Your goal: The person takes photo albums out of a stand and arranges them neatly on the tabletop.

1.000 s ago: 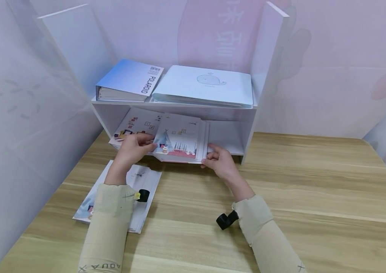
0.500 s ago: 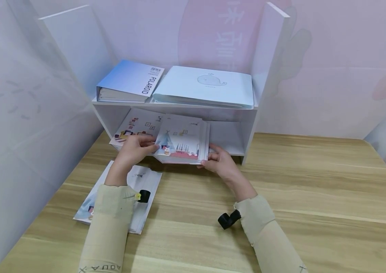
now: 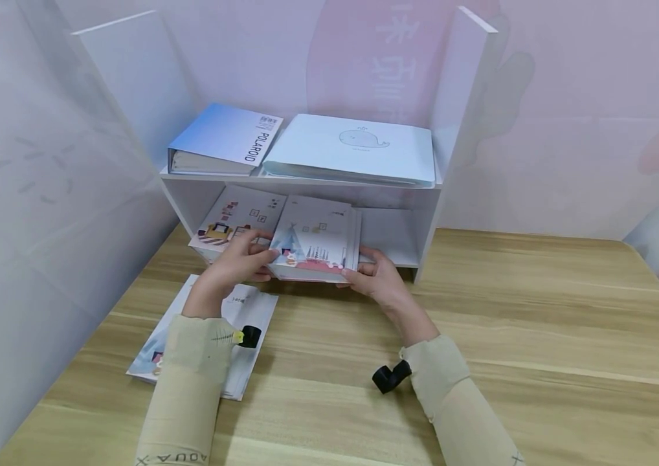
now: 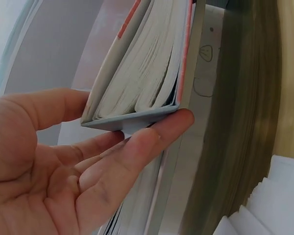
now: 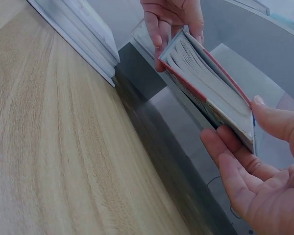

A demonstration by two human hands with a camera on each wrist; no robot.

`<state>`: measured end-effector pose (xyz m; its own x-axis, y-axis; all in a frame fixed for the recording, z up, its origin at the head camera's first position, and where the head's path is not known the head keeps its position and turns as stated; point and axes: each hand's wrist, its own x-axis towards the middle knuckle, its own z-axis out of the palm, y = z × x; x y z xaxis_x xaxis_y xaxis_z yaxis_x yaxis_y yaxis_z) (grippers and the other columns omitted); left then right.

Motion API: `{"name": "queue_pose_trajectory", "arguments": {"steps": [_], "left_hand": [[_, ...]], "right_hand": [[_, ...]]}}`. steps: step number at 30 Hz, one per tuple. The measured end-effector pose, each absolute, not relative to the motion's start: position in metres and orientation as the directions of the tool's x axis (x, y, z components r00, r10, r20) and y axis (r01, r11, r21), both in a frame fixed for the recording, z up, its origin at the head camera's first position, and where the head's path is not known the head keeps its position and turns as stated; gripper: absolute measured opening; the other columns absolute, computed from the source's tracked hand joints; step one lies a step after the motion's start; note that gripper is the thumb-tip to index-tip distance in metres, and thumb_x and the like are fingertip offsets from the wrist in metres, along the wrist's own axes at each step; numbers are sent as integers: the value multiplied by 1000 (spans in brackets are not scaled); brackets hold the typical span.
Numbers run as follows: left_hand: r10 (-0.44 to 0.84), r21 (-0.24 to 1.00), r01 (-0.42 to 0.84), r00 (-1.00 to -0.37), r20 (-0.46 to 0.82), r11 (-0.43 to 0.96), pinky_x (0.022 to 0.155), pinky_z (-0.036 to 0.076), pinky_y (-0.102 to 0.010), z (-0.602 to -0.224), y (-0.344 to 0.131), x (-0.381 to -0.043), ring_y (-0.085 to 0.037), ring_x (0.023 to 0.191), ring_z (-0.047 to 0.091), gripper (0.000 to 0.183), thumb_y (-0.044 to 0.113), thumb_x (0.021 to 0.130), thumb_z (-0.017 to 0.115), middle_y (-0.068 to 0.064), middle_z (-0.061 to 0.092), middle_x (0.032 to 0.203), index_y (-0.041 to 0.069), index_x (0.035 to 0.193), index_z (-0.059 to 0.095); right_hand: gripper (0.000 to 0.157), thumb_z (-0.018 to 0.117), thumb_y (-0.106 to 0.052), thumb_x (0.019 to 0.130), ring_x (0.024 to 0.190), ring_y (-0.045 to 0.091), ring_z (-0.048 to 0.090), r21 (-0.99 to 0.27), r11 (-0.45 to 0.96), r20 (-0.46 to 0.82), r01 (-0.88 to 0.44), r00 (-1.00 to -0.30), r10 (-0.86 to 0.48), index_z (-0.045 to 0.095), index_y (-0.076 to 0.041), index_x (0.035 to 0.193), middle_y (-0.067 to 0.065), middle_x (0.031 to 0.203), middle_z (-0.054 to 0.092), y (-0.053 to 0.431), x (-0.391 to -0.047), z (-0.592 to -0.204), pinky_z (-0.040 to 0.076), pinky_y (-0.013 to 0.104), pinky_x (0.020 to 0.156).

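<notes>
A thick photo album [image 3: 313,233] with a blue tent picture on its cover lies flat, partly inside the lower compartment of the white shelf [image 3: 300,180]. My left hand [image 3: 242,257] grips its left edge, thumb above and fingers beneath; the left wrist view shows the album's spine and page ends [image 4: 142,63] resting on those fingers. At the album's front right corner, my right hand [image 3: 379,278] holds it the same way, its thumb on the upper cover. A similar album [image 3: 242,210] with a room drawing lies to the left in the same compartment.
On the upper shelf lie a blue POLAROID album [image 3: 224,136] and a pale blue whale album [image 3: 353,145]. A stack of white booklets [image 3: 250,310] sits on the wooden table [image 3: 539,336], partly under my left forearm. Upright side panels [image 3: 463,84] flank the shelf.
The tent album has shifted slightly to the right, uncovering more of the album beside it. My left hand has moved right with it, and my right hand keeps its grip.
</notes>
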<state>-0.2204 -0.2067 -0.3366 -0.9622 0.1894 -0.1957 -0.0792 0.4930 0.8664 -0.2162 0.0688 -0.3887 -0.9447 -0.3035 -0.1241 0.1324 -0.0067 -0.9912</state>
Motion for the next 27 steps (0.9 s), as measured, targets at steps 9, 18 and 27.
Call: {"name": "queue_pose_trajectory", "arguments": {"steps": [9, 18, 27], "left_hand": [[237, 883, -47, -955, -177, 467, 80, 59, -31, -340, -205, -223, -22, 84, 62, 48, 16, 104, 50, -28, 52, 135, 4, 145, 28], [239, 887, -34, -958, -161, 461, 76, 57, -26, -340, -202, -223, -20, 81, 60, 47, 16, 104, 51, -28, 54, 129, 3, 144, 29], [216, 893, -39, -965, -150, 448, 73, 56, -21, -341, -200, -224, -19, 81, 60, 48, 17, 103, 53, -29, 54, 131, 3, 144, 31]], "right_hand": [[72, 64, -7, 96, 87, 13, 71, -989, -27, -133, 146, -951, -279, 20, 1, 153, 30, 130, 60, 67, -216, -389, 53, 38, 99], [73, 65, -6, 95, 83, 9, 71, -988, -39, -133, 149, -952, -275, 21, 1, 153, 31, 128, 61, 66, -216, -391, 54, 34, 95], [73, 65, -10, 96, 82, 13, 73, -986, -37, -149, 165, -950, -273, 21, -2, 154, 28, 127, 63, 67, -217, -389, 54, 30, 92]]}}
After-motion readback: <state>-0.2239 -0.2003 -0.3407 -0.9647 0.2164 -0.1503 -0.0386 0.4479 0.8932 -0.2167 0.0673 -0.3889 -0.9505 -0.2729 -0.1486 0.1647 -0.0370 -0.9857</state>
